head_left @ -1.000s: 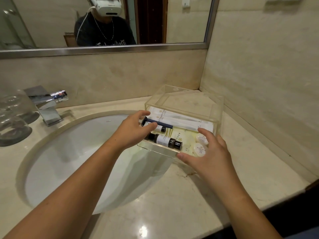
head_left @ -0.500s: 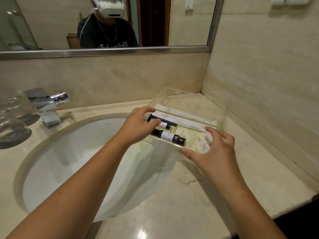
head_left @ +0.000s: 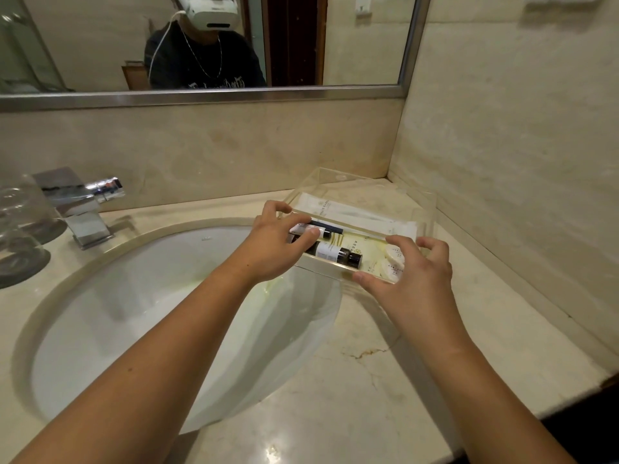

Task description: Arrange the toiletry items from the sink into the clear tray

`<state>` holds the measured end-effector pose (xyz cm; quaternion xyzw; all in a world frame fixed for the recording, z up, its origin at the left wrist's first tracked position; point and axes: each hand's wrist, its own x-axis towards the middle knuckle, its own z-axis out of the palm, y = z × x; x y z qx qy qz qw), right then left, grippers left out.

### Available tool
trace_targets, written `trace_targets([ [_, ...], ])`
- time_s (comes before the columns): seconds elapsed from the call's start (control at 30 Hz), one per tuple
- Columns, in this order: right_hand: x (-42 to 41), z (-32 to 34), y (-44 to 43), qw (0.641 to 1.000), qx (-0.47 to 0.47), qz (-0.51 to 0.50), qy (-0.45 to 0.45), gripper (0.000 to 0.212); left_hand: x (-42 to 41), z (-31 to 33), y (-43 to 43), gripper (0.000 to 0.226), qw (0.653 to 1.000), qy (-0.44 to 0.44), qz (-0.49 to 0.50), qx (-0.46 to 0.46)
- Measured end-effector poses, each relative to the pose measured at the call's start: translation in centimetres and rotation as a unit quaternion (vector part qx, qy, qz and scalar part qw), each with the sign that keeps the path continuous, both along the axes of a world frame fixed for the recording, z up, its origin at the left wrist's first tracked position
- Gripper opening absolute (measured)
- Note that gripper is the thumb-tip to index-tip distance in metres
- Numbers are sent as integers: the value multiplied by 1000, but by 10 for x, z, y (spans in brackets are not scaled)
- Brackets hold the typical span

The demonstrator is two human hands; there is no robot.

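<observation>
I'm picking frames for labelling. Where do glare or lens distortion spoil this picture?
Head view: a bright ceiling-light glare spot on the marble counter near the bottom edge; wide-angle bending bows the mirror frame; the clear tray walls are faint against the marble.

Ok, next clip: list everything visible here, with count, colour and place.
Clear acrylic tray: one, transparent, back right counter corner.
Small dark bottles with white labels: two, inside tray, left part.
Long white sachets: at least two, along tray's back.
Round white soap packets: two, tray's front right.
Oval white sink basin: one, left of tray.
Chrome faucet: one, behind basin.
Upturned clear glasses: two, far left.
Steel-framed mirror: one, on wall.
Left hand: on tray's left end.
Right hand: at tray's front right corner.
</observation>
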<state>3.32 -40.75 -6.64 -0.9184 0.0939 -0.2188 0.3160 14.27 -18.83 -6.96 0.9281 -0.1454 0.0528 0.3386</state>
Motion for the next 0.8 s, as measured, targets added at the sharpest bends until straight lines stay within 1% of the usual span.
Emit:
trace_targets([
  [0.1,2,0,0,1000,-8,3,5,73,-5,-3,8,51,1000,-21,10,-7],
  [0.2,4,1,1,1000,-15,4,8,70,-7,-7,20,65,1000,1,8,-9],
  [0.27,5,2,1,1000,-25,2,9,68,-10,-10,26,69,1000,7,-5,0],
  [0.3,5,3,2,999,-32,-2,10,67,-11,-12,27,70,1000,-4,-11,6],
  [0.4,7,3,3,998,-60,-12,11,63,-12,-14,28,63,998,-53,-21,0],
  [0.47,9,3,4,994,-104,-23,1,59,-11,-14,26,56,997,-74,-18,-6],
  [0.57,12,3,6,986,-164,-32,-26,49,-9,-15,17,54,996,-90,-3,6],
  [0.67,17,1,13,978,-203,-16,-55,37,-8,-15,10,53,993,-114,15,22],
  [0.8,26,-6,20,965,-260,13,-36,40,-4,-16,4,51,983,-172,25,66],
])
